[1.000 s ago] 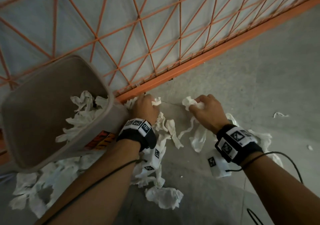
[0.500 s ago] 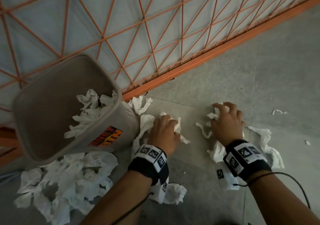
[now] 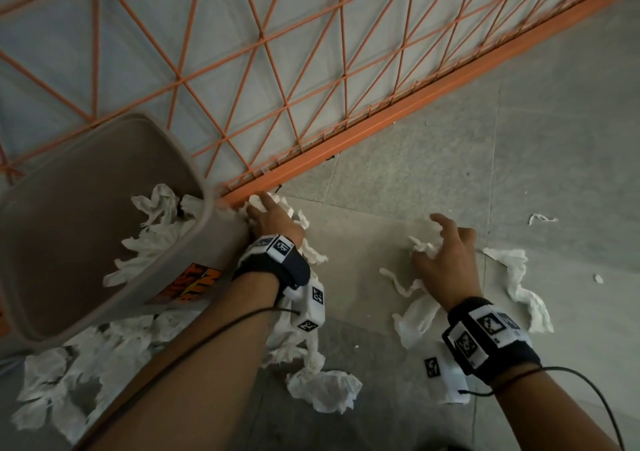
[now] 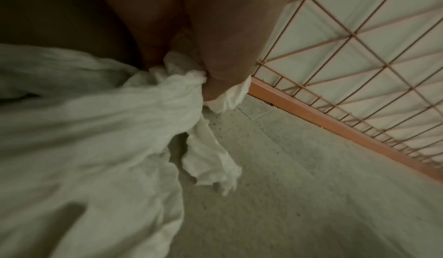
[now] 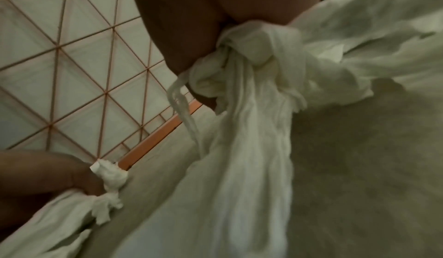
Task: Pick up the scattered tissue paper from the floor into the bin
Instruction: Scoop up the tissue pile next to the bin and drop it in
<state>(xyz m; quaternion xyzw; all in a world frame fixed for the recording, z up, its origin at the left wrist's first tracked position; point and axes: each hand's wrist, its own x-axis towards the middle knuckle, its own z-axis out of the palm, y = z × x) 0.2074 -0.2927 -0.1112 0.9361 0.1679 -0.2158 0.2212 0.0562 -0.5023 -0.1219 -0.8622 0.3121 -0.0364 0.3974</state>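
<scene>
Both hands are down at the grey floor [image 3: 433,166], each full of tissue. The left hand [image 3: 275,223] sits right beside the tan bin [image 3: 104,277], close to the orange mesh fence [image 3: 346,138], its fingers bunched around a wad of white tissue paper [image 4: 167,95] that trails off in a crumpled tail. The right hand [image 3: 446,260], well apart from it, grips a second clump of tissue [image 5: 251,68]; its forefinger seems to stick out straight, though the wrist view is blurred. The bin leans over with tissue already inside [image 3: 156,228]. More scattered tissue [image 3: 69,374] lies heaped on the floor below the bin, and a crumpled piece [image 3: 325,390] lies between the forearms.
</scene>
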